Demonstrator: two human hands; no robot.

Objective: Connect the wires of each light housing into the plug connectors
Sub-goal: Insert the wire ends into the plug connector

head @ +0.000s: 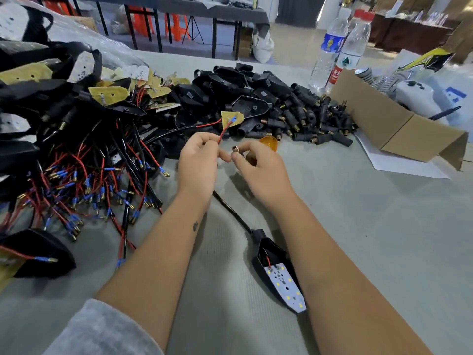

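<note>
Just in front of the connector pile [294, 119], the left hand [198, 160] pinches a red wire [223, 133] while the right hand [258, 166] grips a brass-tipped plug connector [235, 149], tips nearly touching. A skewed entry could bend the terminal or leave it unseated.

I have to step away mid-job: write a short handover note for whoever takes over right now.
Left hand: pinches a red wire near its end.
Right hand: holds a plug connector, brass opening up, close to the wire end; not yet joined.
Light housing with LED board lies between the forearms, its black cable running up under the hands.
Pile of loose plug connectors ahead right; heap of wired housings on the left.
Left: insert this wire, then work through the remaining housings.
</note>
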